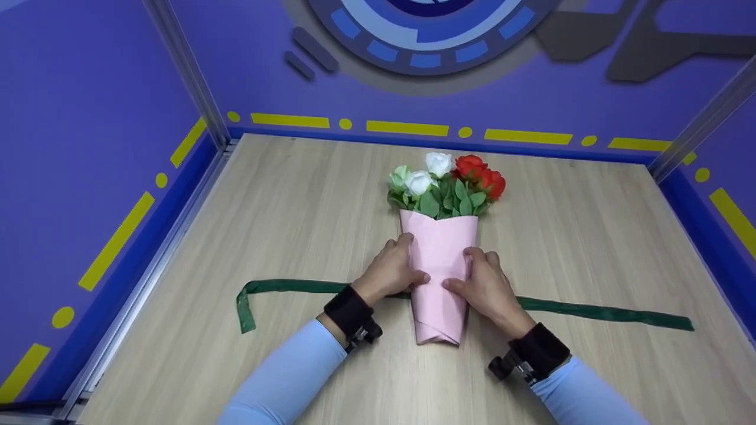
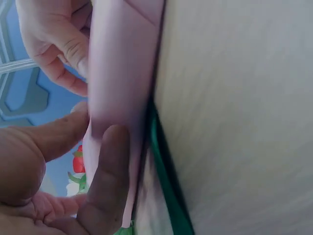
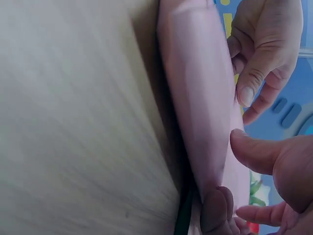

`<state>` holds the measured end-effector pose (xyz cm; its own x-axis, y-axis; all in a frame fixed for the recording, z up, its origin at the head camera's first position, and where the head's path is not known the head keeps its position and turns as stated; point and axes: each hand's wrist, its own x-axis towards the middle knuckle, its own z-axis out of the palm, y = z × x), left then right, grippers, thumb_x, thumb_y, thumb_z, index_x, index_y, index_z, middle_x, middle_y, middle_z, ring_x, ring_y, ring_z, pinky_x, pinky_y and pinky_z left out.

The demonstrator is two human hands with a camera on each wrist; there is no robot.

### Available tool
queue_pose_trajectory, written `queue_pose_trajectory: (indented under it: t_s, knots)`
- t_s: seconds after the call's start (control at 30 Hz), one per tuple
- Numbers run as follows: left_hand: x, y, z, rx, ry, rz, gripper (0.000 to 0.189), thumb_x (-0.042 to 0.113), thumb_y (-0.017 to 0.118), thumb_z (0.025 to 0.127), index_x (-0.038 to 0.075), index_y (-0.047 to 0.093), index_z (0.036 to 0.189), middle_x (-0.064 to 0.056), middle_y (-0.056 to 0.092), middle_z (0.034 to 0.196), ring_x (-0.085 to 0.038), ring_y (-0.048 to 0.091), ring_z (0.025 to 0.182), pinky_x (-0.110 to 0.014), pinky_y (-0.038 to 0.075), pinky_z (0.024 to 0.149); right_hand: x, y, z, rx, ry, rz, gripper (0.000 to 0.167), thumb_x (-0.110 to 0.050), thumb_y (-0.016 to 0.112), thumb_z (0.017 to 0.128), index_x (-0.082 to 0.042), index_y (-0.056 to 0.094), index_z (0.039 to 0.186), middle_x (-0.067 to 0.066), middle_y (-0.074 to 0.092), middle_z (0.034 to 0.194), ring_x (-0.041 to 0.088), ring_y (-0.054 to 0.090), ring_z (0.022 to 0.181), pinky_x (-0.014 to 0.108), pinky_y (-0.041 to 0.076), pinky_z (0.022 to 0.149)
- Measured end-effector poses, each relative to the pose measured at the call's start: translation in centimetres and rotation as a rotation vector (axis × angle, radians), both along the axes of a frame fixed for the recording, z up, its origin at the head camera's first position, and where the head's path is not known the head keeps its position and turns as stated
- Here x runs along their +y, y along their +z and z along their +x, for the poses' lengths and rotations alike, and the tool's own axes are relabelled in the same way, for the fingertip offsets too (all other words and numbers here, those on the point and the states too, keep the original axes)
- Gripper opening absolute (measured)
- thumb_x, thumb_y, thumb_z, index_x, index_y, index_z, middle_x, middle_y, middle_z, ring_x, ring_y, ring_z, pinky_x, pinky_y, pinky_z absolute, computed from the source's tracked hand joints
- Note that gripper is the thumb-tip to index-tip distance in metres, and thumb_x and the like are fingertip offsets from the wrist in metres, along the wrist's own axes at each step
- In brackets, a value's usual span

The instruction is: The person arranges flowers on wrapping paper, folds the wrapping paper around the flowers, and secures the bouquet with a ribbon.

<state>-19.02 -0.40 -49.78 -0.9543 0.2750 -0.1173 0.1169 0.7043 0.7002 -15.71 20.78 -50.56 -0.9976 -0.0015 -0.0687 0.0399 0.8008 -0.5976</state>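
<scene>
A bouquet wrapped in pink paper (image 1: 443,248) lies on a green ribbon (image 1: 596,308), its flowers toward the back. White roses (image 1: 439,164) and red roses (image 1: 471,167) show above green leaves. My left hand (image 1: 387,268) grips the wrap's left side, thumb on top and fingers along the edge. From the right, my right hand (image 1: 487,289) holds it the same way. Both wrist views show fingertips against the pink paper (image 2: 124,63). Beneath the wrap, the ribbon's middle is hidden; its left end bends toward the front.
The wooden tabletop (image 1: 295,236) spreads out on both sides of the bouquet. Purple panels with yellow marks (image 1: 407,127) stand behind it and at the left and right. A metal post (image 1: 189,77) rises at the back left corner.
</scene>
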Motion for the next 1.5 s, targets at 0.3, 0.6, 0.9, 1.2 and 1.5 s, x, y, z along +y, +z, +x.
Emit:
queue_pose_trajectory:
  t_s: [0.3, 0.6, 0.9, 1.2, 1.5]
  knots:
    - [0.2, 0.1, 0.2, -0.07, -0.023, -0.019, 0.087, 0.023, 0.091, 0.084, 0.007, 0.045, 0.156, -0.023, 0.057, 0.133, -0.026, 0.064, 0.103, -0.032, 0.056, 0.085, 0.1, -0.4, 0.2, 0.021, 0.076, 0.032, 0.073, -0.026, 0.088, 0.083, 0.007, 0.056, 0.14, 0.026, 0.059, 0.116, 0.032, 0.059, 0.094, 0.048, 0.053, 0.084]
    - [0.0, 0.7, 0.6, -0.055, -0.021, 0.008, 0.074, 0.019, 0.085, 0.088, 0.007, 0.048, 0.151, -0.017, 0.06, 0.123, -0.024, 0.061, 0.099, -0.034, 0.055, 0.085, 0.2, 0.2, 0.4, 0.033, 0.043, 0.003, 0.064, -0.027, 0.085, 0.088, 0.005, 0.059, 0.137, 0.019, 0.056, 0.105, 0.027, 0.055, 0.085, 0.036, 0.046, 0.071]
    - [-4.0, 0.7, 0.6, 0.009, -0.066, -0.026, 0.02, 0.012, 0.072, 0.097, 0.006, 0.065, 0.115, -0.005, 0.062, 0.093, -0.019, 0.056, 0.081, -0.033, 0.048, 0.072, 1.7, 0.2, 0.7, 0.013, 0.0, -0.016, 0.058, -0.027, 0.076, 0.097, 0.003, 0.056, 0.143, 0.02, 0.059, 0.114, 0.028, 0.059, 0.093, 0.036, 0.048, 0.074]
    - [-10.7, 0.7, 1.2, -0.074, -0.069, -0.15, 0.022, 0.015, 0.085, 0.089, 0.009, 0.07, 0.103, -0.004, 0.064, 0.095, -0.02, 0.058, 0.083, -0.035, 0.049, 0.073, 6.5, -0.1, 1.6, 0.021, 0.048, 0.038, 0.05, -0.024, 0.072, 0.101, 0.004, 0.059, 0.139, 0.018, 0.063, 0.11, 0.029, 0.063, 0.096, 0.039, 0.051, 0.076]
    - [-15.7, 0.3, 1.2, -0.071, -0.086, -0.304, 0.029, 0.008, 0.089, 0.082, 0.009, 0.072, 0.106, -0.005, 0.065, 0.099, -0.021, 0.057, 0.088, -0.037, 0.051, 0.083, 11.9, 0.7, 2.3, -0.057, 0.157, 0.108, 0.033, -0.018, 0.08, 0.093, 0.0, 0.071, 0.12, 0.013, 0.069, 0.107, 0.026, 0.064, 0.095, 0.039, 0.051, 0.079]
